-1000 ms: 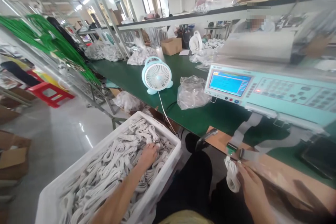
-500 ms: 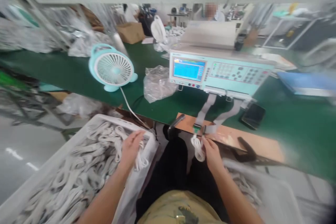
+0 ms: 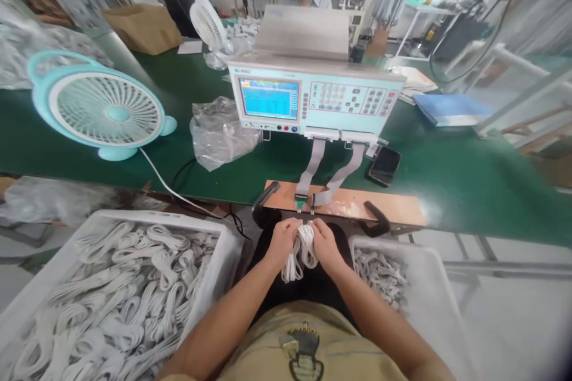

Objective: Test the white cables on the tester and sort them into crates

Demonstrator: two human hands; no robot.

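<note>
Both hands are close together above my lap, just below the bench edge. My left hand (image 3: 285, 240) is closed on a coiled white cable (image 3: 292, 265). Fingers closed too, my right hand (image 3: 325, 242) grips a white cable coil (image 3: 308, 244) right beside it. Just above the hands, a small green connector board (image 3: 300, 205) sits at the edge of a wooden strip (image 3: 393, 207). Two grey ribbon cables (image 3: 313, 166) run from there up to a light-blue tester (image 3: 348, 98) with a lit screen. The cable ends between my fingertips are too small to make out.
At left stands a white crate (image 3: 214, 274) full of coiled cables; at right is a smaller-looking white bin (image 3: 440, 286) with more. On the green bench (image 3: 473, 190) are a fan (image 3: 116, 113), a plastic bag (image 3: 218, 137) and a phone (image 3: 385, 165). A person sits behind the tester.
My left hand has moved right from over the left crate, bringing a coiled cable beside my right hand. The coil by my right hand is now below the connector board, apart from it. The view has shifted.
</note>
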